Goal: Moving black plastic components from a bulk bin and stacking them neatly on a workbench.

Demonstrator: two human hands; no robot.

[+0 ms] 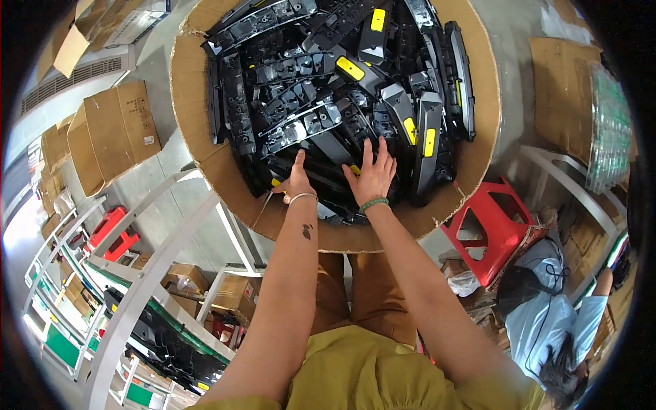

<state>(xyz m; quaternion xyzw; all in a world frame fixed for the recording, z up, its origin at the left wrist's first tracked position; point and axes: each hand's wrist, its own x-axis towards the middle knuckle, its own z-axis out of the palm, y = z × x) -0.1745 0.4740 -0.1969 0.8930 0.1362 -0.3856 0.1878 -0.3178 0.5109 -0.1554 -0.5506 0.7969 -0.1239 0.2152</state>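
Observation:
A large cardboard box (188, 102) in front of me holds a jumble of black plastic trim parts (304, 126), several with yellow labels. Over the near part of the heap, my left hand (298, 183) has its thumb stretched upward and its other fingers turned down and left, partly hidden. It looks open, with nothing visible in it. My right hand (372, 178) is open, fingers spread over the parts, close to a dark part with a yellow label (354, 169). Whether its fingertips touch the heap, I cannot tell. Long black panels (427, 147) stand along the box's right side.
A red stool (488, 225) is right of the box, with a person in a light blue shirt (547, 321) nearby. White metal racks (147, 273) stand at the left, with black parts below. Closed cartons (113, 133) and a cardboard stack (564, 96) flank the box.

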